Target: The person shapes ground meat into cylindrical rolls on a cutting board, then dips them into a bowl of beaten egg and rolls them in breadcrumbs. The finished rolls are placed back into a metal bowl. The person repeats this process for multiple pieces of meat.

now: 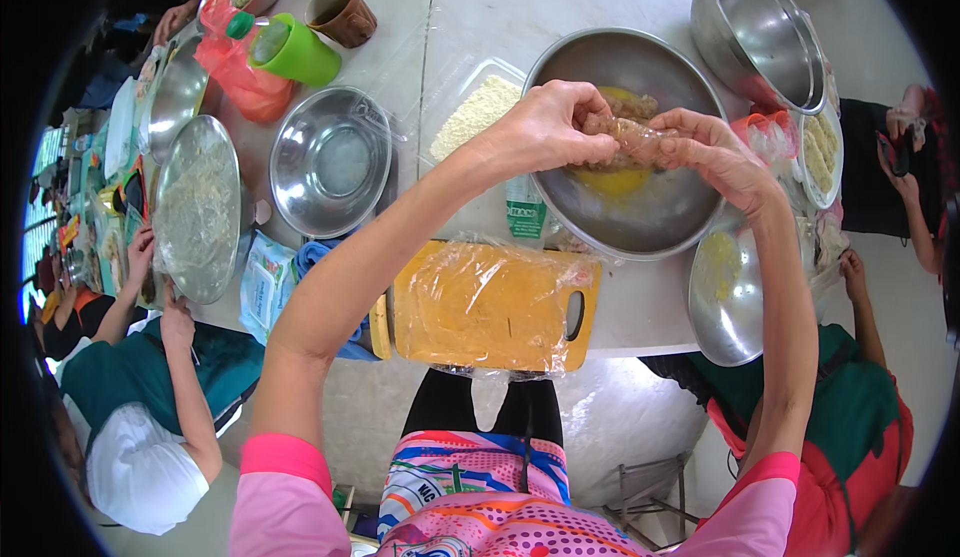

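Observation:
Above a large steel bowl (660, 215), my left hand (551, 125) pinches one end of a ground-meat roll (634, 138) between thumb and fingers. The other end, where clear plastic film seems to cling, is gripped by my right hand (716, 155). Yellow beaten egg (613, 182) pools in the bowl beneath the roll. Behind it lies another meat piece (634, 105) in the egg, partly hidden by my hands. Just left of the bowl, a clear tray holds pale crumbs (480, 110).
A film-covered orange cutting board (480, 309) lies near the table edge. Steel basins (330, 159) stand left, with a green cup (300, 54) beyond. On the right are a deep steel bowl (761, 31) and a tilted bowl (724, 294). People work on both sides.

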A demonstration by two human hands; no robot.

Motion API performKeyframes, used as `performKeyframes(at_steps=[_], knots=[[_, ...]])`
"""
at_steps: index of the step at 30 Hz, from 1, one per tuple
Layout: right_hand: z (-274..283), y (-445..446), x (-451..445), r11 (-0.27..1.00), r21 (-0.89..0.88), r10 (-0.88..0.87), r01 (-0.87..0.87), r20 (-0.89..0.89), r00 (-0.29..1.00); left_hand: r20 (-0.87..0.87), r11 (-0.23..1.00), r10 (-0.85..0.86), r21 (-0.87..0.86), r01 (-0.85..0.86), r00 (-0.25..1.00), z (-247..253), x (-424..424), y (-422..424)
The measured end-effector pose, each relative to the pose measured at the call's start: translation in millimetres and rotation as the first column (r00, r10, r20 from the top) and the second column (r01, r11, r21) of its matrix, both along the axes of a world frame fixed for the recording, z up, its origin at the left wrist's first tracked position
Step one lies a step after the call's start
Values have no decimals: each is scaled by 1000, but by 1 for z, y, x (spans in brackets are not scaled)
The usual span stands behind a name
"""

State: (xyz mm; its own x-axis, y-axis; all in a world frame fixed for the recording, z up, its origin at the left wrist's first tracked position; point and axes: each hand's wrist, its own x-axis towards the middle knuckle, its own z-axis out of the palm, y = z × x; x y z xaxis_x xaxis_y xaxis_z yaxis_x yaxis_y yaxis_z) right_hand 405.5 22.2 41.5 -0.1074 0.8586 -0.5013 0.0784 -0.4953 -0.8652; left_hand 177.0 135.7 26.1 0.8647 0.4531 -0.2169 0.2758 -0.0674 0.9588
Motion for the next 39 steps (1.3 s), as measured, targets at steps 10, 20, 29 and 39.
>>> performKeyframes(at_steps=[10, 20, 29, 39], knots=[[58, 93, -50, 896, 194, 323, -399, 332, 887, 63, 908, 402, -158, -389, 913, 37, -71, 13], [14, 166, -140, 660, -142, 511, -738, 804, 303, 59, 619, 683, 483, -619, 728, -47, -101, -15], [-27, 166, -146, 549, -185, 469, -815, 876, 118, 84, 461, 657, 741, -487, 750, -59, -91, -33], [-28, 157, -147, 572, -179, 418, -801, 903, 98, 59, 487, 604, 763, -426, 795, -63, -100, -32]])
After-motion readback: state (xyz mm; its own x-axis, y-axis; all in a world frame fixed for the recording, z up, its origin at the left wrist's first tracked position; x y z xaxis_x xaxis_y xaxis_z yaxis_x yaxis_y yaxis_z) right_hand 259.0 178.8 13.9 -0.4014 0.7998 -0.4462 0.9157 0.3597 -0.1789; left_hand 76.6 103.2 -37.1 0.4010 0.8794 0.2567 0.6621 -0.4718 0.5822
